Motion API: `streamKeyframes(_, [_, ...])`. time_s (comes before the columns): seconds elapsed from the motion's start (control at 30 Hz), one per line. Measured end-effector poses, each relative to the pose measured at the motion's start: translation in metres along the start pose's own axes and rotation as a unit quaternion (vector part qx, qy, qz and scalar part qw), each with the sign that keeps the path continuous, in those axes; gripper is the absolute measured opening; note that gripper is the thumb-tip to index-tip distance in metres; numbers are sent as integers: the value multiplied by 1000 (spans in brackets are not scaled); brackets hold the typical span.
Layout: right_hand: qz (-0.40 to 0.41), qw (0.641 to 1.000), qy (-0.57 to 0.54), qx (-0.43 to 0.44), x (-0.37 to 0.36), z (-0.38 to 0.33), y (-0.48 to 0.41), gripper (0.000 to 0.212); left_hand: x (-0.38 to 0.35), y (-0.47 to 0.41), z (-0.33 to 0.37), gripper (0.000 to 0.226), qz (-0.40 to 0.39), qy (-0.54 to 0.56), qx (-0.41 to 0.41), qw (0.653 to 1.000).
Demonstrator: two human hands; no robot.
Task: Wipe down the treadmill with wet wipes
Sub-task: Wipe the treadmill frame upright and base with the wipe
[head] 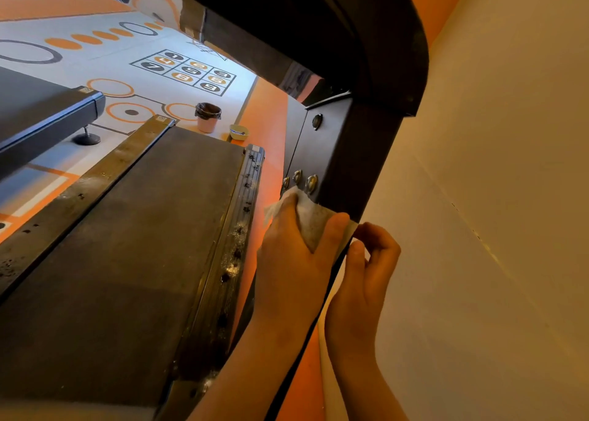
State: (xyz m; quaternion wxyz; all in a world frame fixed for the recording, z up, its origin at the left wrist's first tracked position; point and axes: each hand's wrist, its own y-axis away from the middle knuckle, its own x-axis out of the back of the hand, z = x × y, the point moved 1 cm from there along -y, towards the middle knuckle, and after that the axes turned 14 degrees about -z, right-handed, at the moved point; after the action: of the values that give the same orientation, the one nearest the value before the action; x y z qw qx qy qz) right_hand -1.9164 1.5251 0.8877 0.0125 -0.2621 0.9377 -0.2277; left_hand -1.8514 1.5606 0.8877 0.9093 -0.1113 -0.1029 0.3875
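Since the treadmill (127, 229) is wiped part by part, we work on its one upright post (350, 165). Our left hand (293, 261) grips the single wet wipe (314, 226) against it, seemingly wrapping the corner. Our right hand (366, 277) curls at the wipe's far edge, though we cannot tell whether it is gripping. Three bolts (297, 176) sit just above.
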Motion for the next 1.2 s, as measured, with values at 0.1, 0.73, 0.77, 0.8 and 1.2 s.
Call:
streamKeyframes(0.1, [-10, 1000, 4, 2, -5, 5, -4, 23, 1, -6, 4, 83, -12, -1, 2, 1000])
streamKeyframes(0.73, [-42, 998, -35, -32, -21, 12, 8, 30, 15, -42, -33, 100, -184, 208, 71, 958])
streamKeyframes(0.77, [-44, 998, -40, -32, -20, 11, 8, 30, 16, -44, -38, 104, -184, 206, 74, 958])
streamKeyframes(0.8, [-48, 997, -45, -32, -20, 9, 8, 29, 15, -46, -40, 104, -186, 201, 75, 959])
streamKeyframes(1.2, [-39, 996, -56, -54, -25, 6, 6, 91, 11, -40, -51, 106, -176, 221, 82, 956])
